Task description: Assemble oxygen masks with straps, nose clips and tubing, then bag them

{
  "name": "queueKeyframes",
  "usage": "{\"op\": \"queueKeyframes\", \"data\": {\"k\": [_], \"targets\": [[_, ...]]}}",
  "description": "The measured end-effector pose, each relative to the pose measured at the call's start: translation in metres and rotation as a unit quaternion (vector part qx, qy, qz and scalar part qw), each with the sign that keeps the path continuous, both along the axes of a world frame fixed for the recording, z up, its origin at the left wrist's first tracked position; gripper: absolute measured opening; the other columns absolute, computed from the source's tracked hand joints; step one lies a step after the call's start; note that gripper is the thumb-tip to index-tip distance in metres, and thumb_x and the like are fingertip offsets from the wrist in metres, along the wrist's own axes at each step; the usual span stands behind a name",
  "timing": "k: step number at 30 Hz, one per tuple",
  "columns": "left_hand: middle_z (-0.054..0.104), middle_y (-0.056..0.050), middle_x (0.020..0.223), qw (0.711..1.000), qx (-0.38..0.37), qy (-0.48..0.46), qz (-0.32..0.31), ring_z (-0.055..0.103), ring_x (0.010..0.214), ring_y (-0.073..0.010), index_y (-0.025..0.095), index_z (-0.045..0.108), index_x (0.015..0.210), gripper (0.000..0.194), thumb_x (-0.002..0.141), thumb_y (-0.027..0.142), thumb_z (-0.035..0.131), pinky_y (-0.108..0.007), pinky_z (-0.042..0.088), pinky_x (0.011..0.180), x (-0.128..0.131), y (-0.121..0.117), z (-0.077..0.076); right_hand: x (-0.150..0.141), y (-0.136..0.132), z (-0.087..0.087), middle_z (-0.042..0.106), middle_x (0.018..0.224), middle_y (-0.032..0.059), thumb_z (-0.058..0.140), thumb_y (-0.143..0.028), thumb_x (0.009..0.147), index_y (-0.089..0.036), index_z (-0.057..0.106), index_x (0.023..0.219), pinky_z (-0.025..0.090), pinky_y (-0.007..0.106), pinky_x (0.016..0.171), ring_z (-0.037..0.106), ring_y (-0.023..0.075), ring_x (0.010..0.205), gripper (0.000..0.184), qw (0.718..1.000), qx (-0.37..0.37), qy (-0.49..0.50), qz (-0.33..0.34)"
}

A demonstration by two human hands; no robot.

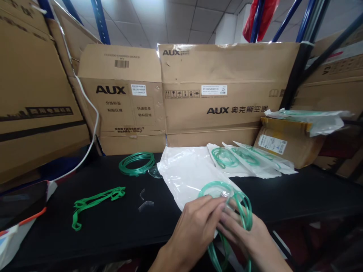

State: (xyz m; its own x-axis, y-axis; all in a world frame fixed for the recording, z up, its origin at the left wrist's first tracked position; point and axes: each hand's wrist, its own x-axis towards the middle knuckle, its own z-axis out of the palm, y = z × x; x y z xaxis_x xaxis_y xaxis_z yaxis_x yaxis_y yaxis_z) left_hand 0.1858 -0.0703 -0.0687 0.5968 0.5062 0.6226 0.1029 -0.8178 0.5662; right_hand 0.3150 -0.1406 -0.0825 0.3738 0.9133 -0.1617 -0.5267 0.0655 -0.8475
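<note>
Two bare hands meet over the front edge of a black table (pixel 306 192), fingertips nearly together. The left hand (pixel 195 221), fingers drawn in to a pinch, has hold of a clear plastic piece (pixel 228 204); the right hand (pixel 245 234), partly hidden, is curled around a coil of green tubing (pixel 247 211), whose lower loops hang toward the near edge. Just beyond lies a white bag (pixel 184 170), its near end close to the knuckles, leaving little room straight ahead. Behind it to the right, bags of tubing (pixel 248 156) overlap in a row up to a cardboard box (pixel 295 139). Bare tabletop stretches from the right hand toward the table's right side. On the left, a wider dark strip separates the left hand from two small clear tubes (pixel 146 204) and a green strap (pixel 98 200). Farther back, another green coil (pixel 137 164) sits near the cardboard wall (pixel 210 71).
</note>
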Motion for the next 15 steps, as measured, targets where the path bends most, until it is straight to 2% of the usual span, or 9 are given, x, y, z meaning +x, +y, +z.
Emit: {"op": "queueKeyframes", "data": {"k": [3, 7, 10, 12, 13, 15], "targets": [[0.074, -0.002, 0.108, 0.999, -0.033, 0.0, -0.015, 0.069, 0.095, -0.0149, 0.024, 0.07, 0.122, 0.029, 0.101, 0.018, 0.05, -0.024, 0.054, 0.09, -0.002, 0.003, 0.005, 0.0, 0.003, -0.002, 0.081, 0.092, 0.0099, 0.098, -0.031, 0.049, -0.013, 0.074, 0.112, 0.063, 0.037, 0.082, 0.076, 0.0323, 0.094, 0.07, 1.0, -0.004, -0.024, 0.011], [0.074, -0.003, 0.104, 0.999, -0.027, 0.023, -0.013, 0.07, 0.093, -0.0169, 0.023, 0.07, 0.123, 0.029, 0.102, 0.021, 0.05, -0.028, 0.055, 0.087, -0.003, 0.002, 0.006, 0.006, 0.006, -0.003, 0.08, 0.092, 0.0076, 0.094, -0.035, 0.058, -0.014, 0.075, 0.107, 0.062, 0.032, 0.082, 0.076, 0.0263, 0.088, 0.056, 0.998, -0.007, -0.067, -0.011], [0.074, -0.004, 0.103, 0.999, -0.002, 0.032, -0.004, 0.07, 0.092, -0.0187, 0.023, 0.067, 0.127, 0.031, 0.102, 0.022, 0.05, -0.031, 0.056, 0.085, -0.002, -0.001, 0.004, 0.007, 0.008, 0.001, 0.078, 0.084, 0.0047, 0.091, -0.036, 0.064, -0.014, 0.077, 0.092, 0.06, 0.026, 0.076, 0.074, 0.022, 0.08, 0.039, 0.99, 0.02, -0.138, -0.008], [0.074, -0.003, 0.106, 0.999, 0.01, 0.031, 0.002, 0.07, 0.093, -0.019, 0.024, 0.066, 0.129, 0.032, 0.102, 0.022, 0.05, -0.032, 0.057, 0.085, -0.003, 0.0, 0.002, 0.004, 0.01, 0.006, 0.076, 0.076, 0.0031, 0.091, -0.035, 0.063, -0.014, 0.076, 0.082, 0.059, 0.024, 0.071, 0.073, 0.0212, 0.077, 0.032, 0.984, 0.049, -0.17, 0.027], [0.074, -0.003, 0.107, 0.999, 0.011, 0.031, 0.005, 0.07, 0.094, -0.0189, 0.024, 0.066, 0.129, 0.032, 0.102, 0.021, 0.049, -0.032, 0.057, 0.085, -0.003, 0.001, 0.002, 0.002, 0.011, 0.009, 0.077, 0.078, 0.0035, 0.09, -0.036, 0.064, -0.013, 0.076, 0.083, 0.059, 0.025, 0.072, 0.073, 0.022, 0.079, 0.033, 0.983, 0.059, -0.168, 0.052], [0.074, -0.003, 0.108, 0.999, 0.003, 0.029, 0.013, 0.07, 0.095, -0.018, 0.024, 0.067, 0.128, 0.031, 0.102, 0.021, 0.049, -0.031, 0.056, 0.087, -0.005, 0.005, 0.002, 0.002, 0.009, 0.013, 0.078, 0.093, 0.0067, 0.087, -0.04, 0.07, -0.014, 0.076, 0.098, 0.059, 0.031, 0.084, 0.073, 0.0252, 0.094, 0.04, 0.985, 0.054, -0.131, 0.095]]}}
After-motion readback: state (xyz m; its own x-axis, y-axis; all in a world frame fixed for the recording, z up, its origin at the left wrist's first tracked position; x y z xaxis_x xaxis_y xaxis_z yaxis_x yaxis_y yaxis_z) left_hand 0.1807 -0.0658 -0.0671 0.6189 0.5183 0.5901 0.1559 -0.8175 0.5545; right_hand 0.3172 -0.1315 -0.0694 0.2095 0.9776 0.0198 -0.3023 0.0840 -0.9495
